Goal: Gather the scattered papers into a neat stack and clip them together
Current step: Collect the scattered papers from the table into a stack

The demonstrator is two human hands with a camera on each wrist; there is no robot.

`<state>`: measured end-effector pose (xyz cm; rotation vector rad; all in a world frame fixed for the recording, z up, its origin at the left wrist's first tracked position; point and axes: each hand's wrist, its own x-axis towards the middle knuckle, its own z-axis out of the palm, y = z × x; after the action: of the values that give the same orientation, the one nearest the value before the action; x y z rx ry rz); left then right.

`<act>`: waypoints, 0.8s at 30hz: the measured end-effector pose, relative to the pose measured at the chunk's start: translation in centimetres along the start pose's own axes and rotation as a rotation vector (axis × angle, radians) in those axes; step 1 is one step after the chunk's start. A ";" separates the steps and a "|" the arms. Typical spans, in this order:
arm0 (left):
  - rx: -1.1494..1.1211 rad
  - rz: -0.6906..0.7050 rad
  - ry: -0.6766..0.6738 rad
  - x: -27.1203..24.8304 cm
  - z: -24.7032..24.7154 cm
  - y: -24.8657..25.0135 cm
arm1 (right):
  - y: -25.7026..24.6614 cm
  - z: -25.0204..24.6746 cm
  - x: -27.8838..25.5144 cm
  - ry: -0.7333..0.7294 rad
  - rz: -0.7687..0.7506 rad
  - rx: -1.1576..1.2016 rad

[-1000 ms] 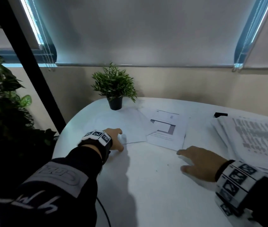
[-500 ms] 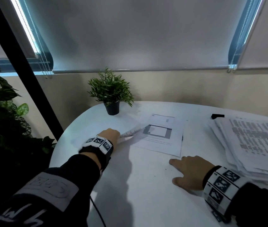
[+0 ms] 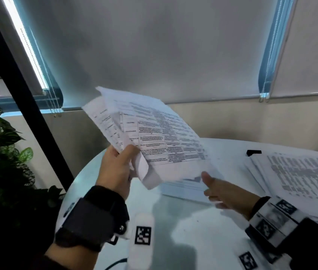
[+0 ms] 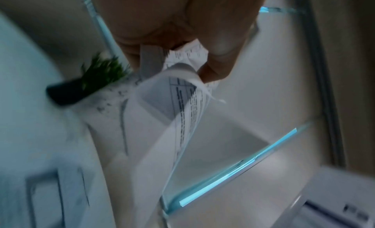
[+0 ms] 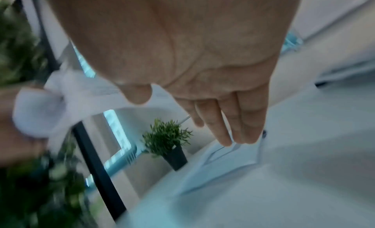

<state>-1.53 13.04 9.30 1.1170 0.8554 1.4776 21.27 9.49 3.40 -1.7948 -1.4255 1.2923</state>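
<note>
The left hand (image 3: 115,168) pinches a loose, uneven bunch of white printed paper sheets (image 3: 148,133) by one lower corner, thumb on top and fingers curled beneath. It holds them tilted above the near left part of the round white table (image 3: 183,227), probably to free the surface and bring them toward the rest. The corner curls and the edges splay, so they are not squared. The right hand (image 3: 226,193) reaches forward, palm down, fingers straight and together, holding nothing, over a flat white printed sheet (image 3: 183,189) at mid-table, likely next to be gathered. A large fanned pile of printed pages (image 3: 298,172) lies along the right edge, with a small black clip (image 3: 253,152) beside its far corner.
</note>
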 end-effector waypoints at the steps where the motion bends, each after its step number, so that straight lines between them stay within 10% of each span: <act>1: -0.082 -0.046 -0.013 -0.7 0.4 -0.9 | -0.6 -0.1 -0.2 0.004 0.028 0.258; 5: -0.178 -0.266 -0.081 -4.5 1.3 -4.7 | -0.4 -1.1 -0.7 0.039 -0.181 0.877; 12: -0.091 -0.536 -0.316 -6.7 -2.8 -7.0 | 2.0 -2.7 -1.2 0.191 -0.404 0.928; 18: -0.177 -0.558 -0.221 -4.8 -5.2 -4.7 | 3.6 -4.9 -2.4 0.057 -0.440 0.861; 24: 0.037 -0.294 -0.283 -3.5 -4.3 -4.7 | 1.8 -6.8 -3.9 0.058 -0.568 0.755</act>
<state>-4.07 10.72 2.93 1.1404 0.8106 1.0378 28.14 6.40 6.13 -0.8448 -1.0793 1.2150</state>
